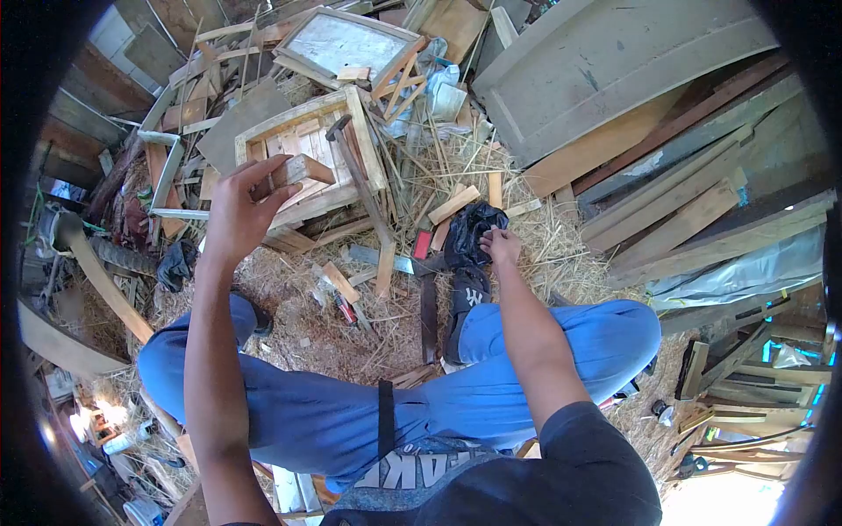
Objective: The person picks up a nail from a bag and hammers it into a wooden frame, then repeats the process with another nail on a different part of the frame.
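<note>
My left hand (248, 203) is raised at the left of centre, its fingers and thumb closed on a small wooden block (303, 171) above a wooden frame (254, 140). At the right of centre my right hand (501, 247) touches a crumpled black plastic bag (474, 235) with its fingers pressed together; what they pinch is too small to tell. A hammer (360, 175) with a long handle leans on the frame between the hands. A red object (423, 245) lies just left of the bag.
Wood scraps (338, 282) and straw (329, 329) cover the ground before my bent legs. Large boards (614, 79) and planks (684, 210) are stacked at the right. A pale-topped framed panel (346, 44) lies at the back. A curved wooden piece (110, 285) stands at the left.
</note>
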`<action>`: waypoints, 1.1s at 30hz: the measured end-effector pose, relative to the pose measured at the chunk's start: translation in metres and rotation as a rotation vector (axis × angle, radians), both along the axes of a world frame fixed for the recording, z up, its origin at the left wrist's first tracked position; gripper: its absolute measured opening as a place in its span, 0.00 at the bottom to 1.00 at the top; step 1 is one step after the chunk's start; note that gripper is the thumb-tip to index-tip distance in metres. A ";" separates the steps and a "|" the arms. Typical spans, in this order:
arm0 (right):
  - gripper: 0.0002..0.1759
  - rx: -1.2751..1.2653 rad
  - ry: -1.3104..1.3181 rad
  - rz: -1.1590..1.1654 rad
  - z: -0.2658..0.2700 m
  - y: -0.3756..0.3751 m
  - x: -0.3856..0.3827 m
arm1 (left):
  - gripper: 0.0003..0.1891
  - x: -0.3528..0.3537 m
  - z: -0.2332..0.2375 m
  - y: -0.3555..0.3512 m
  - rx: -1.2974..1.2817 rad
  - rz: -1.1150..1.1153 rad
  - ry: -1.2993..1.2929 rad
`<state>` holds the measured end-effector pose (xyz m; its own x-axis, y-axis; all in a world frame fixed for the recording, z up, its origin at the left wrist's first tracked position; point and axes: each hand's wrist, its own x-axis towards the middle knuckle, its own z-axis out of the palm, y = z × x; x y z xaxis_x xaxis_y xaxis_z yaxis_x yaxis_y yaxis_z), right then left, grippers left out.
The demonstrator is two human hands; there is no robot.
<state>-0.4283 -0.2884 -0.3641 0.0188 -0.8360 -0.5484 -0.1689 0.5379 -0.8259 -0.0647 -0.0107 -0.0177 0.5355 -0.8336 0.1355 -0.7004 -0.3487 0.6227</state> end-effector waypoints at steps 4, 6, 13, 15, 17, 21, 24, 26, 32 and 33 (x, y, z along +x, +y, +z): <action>0.11 0.052 -0.080 -0.013 0.005 -0.001 0.004 | 0.24 0.001 -0.002 0.005 0.018 0.027 0.015; 0.09 0.051 -0.057 -0.007 0.004 -0.002 0.004 | 0.24 0.000 -0.003 0.007 -0.041 0.016 0.013; 0.13 -0.082 -0.053 0.030 -0.005 -0.002 0.002 | 0.24 -0.002 0.000 0.007 -0.010 0.029 0.025; 0.18 -0.185 -0.055 0.050 -0.005 0.000 0.002 | 0.25 -0.003 0.001 0.006 0.012 0.046 0.032; 0.19 -0.203 -0.024 0.055 -0.003 0.000 0.003 | 0.25 -0.003 0.001 0.006 0.009 0.033 0.015; 0.18 -0.168 0.049 0.092 0.010 0.001 0.005 | 0.25 -0.004 0.004 0.005 0.028 0.040 0.023; 0.16 -0.185 0.066 0.103 0.010 0.001 0.006 | 0.22 0.001 -0.005 0.006 -0.019 0.016 0.004; 0.16 -0.183 0.057 0.098 0.008 0.001 0.006 | 0.22 0.001 -0.002 0.006 -0.009 0.020 0.002; 0.15 -0.173 0.139 0.044 -0.007 -0.005 0.000 | 0.22 0.001 0.002 0.005 0.025 0.036 -0.040; 0.15 -0.182 0.165 -0.012 -0.009 -0.004 0.002 | 0.22 0.004 -0.002 0.007 -0.007 0.022 -0.055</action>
